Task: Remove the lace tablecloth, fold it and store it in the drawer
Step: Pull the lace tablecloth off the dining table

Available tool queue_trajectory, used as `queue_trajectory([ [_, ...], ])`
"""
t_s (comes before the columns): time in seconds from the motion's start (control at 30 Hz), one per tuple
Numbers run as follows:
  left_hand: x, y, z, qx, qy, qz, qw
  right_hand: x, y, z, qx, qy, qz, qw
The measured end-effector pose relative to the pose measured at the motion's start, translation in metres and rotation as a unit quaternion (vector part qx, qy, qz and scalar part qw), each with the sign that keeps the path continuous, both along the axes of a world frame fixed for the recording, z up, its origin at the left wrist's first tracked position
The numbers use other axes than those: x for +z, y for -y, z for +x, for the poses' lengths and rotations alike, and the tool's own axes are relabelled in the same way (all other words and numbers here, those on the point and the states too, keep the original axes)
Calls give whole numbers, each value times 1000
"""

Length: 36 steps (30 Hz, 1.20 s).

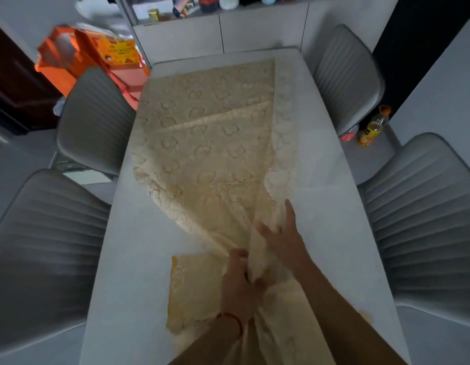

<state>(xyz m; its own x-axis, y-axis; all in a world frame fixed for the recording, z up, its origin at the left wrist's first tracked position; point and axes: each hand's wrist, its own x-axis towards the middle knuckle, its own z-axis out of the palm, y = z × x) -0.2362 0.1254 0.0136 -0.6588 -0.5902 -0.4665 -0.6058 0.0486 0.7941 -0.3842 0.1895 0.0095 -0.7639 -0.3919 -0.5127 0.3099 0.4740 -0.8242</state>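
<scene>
A cream lace tablecloth [207, 143] with a looped pattern lies partly folded along the white table [326, 159]. Its far part is flat, and its near part is gathered into a bunch at the table's front. My left hand [237, 283] is closed around that bunch, with a red band on the wrist. Just right of it, my right hand [281, 237] rests on the cloth with its fingers spread and pointing away from me. A loose flap of the cloth lies flat to the left of my left wrist. No drawer is visible.
Two grey ribbed chairs stand on each side: left [96, 119], [46, 248] and right [344, 77], [426, 219]. An orange box [115, 54] sits at the far left. A yellow bottle [373, 127] stands on the floor at right. A white cabinet [218, 32] with clutter is beyond the table.
</scene>
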Motion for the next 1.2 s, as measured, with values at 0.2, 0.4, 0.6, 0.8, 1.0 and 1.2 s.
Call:
queue_trajectory([
  [0.2,12,-8,24,-70,8,-94,993,-6,33,-7,261,-25,100,960],
  [0.4,31,59,16,-343,-8,-486,804,15,-22,42,428,-168,75,885],
  [0.6,19,63,-39,-574,157,-260,760,19,-90,69,169,1,-16,986],
  [0.8,-17,54,-4,-385,142,-271,871,-40,-215,133,84,52,408,908],
  [1.0,-24,36,51,-296,134,-276,904,-50,-169,217,-39,-61,433,898],
  [1.2,7,1,117,-239,47,-207,947,4,-128,199,-90,-165,243,952],
])
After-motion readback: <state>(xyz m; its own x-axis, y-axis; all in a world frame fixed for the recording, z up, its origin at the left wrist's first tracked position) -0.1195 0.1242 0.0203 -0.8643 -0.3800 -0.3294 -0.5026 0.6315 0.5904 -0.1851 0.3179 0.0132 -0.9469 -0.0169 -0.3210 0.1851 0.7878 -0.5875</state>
